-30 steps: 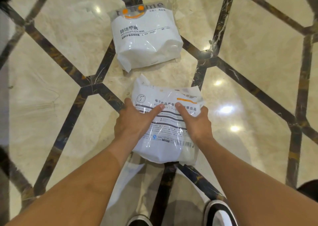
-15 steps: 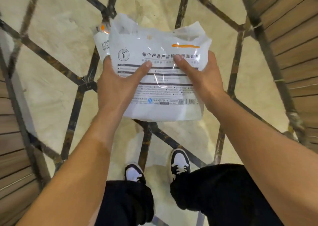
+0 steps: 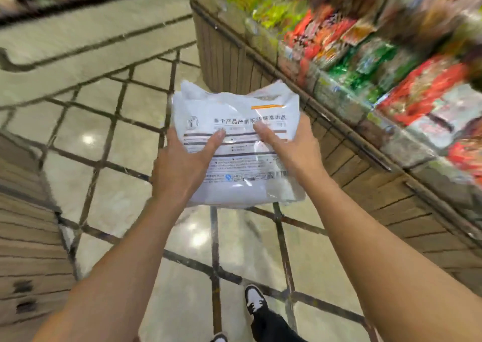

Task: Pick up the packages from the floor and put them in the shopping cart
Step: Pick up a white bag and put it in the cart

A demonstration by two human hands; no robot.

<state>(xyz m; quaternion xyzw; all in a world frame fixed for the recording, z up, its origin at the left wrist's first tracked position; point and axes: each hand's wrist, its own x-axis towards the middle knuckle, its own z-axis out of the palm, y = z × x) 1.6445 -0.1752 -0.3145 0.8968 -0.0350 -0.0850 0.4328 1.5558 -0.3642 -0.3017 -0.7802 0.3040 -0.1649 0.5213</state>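
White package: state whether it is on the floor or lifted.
Lifted: the white package is held between left hand and right hand, above the floor.

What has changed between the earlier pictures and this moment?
The white plastic package with printed text went from the marble floor up into the air, and the view turned toward a wooden display of colourful snack bags. The second white package is out of view. Unchanged: the left hand and right hand grip its sides.

Both forearms bare, no sleeves, watch or rings visible on left hand (image 3: 182, 171) or right hand (image 3: 292, 148). Black trousers (image 3: 271, 326). Black-and-white low-top sneakers (image 3: 254, 301), white toe, black laces. Second shoe barely in frame.
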